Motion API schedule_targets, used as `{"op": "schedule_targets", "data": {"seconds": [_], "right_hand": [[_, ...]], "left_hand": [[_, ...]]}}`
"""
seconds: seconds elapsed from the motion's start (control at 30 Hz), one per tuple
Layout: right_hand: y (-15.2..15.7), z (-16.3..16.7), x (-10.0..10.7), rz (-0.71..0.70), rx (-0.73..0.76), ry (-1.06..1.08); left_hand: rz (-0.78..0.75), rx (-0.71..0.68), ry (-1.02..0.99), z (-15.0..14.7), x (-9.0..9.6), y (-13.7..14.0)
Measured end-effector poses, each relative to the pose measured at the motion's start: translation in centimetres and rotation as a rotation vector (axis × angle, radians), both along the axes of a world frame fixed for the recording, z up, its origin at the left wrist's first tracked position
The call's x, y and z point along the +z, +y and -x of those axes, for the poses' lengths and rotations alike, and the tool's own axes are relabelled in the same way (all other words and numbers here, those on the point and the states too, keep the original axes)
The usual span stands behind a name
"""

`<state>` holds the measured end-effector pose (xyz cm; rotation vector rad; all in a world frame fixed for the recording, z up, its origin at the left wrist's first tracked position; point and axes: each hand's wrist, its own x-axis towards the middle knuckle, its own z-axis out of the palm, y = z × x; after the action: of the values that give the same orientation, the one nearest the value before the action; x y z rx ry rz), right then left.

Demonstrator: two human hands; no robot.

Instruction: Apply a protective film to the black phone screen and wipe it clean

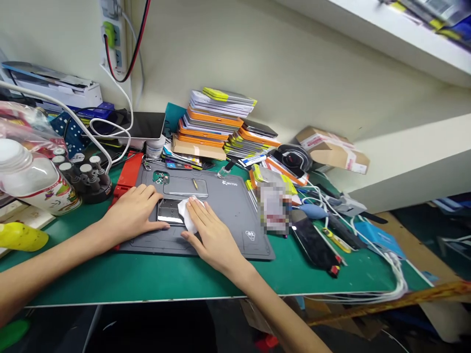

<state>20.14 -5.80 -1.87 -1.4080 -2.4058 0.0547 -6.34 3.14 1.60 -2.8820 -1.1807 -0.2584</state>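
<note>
A phone [170, 212] with a dark, glossy surface lies flat on the grey work mat [235, 215]. At its left end, my left hand [133, 211] steadies it, thumb along the near edge and fingers at the far edge. My right hand [211, 233] presses a crumpled white tissue [186, 212] onto the phone's right part, which the tissue and fingers hide. Just behind the phone, a small gold-coloured piece [195, 184] rests in the mat's recessed tray [176, 186]. Tiny parts sit in a compartment [161, 177] at the mat's back left.
Screwdrivers stand in a round holder [96, 189] on the left, beside a large jar [40, 181] and a yellow bottle [24, 236]. Stacked boxes [217, 115] line the wall. To the right lie a black phone screen [316, 245], a blue air blower [313, 211] and white cables [395, 274].
</note>
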Motion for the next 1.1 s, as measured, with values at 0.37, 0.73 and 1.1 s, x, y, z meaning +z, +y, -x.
{"op": "schedule_targets", "data": {"seconds": [0.37, 0.73, 1.1], "right_hand": [[1.0, 0.5, 0.8, 0.040, 0.041, -0.073], [-1.2, 1.0, 0.1, -0.025, 0.108, -0.098], [-2.3, 2.0, 0.4, -0.030, 0.147, -0.120]], "left_hand": [[-0.024, -0.005, -0.044, 0.2, 0.4, -0.2], [-0.029, 0.020, -0.129, 0.4, 0.0, -0.3], [-0.027, 0.088, -0.295, 0.0, 0.6, -0.6]]}}
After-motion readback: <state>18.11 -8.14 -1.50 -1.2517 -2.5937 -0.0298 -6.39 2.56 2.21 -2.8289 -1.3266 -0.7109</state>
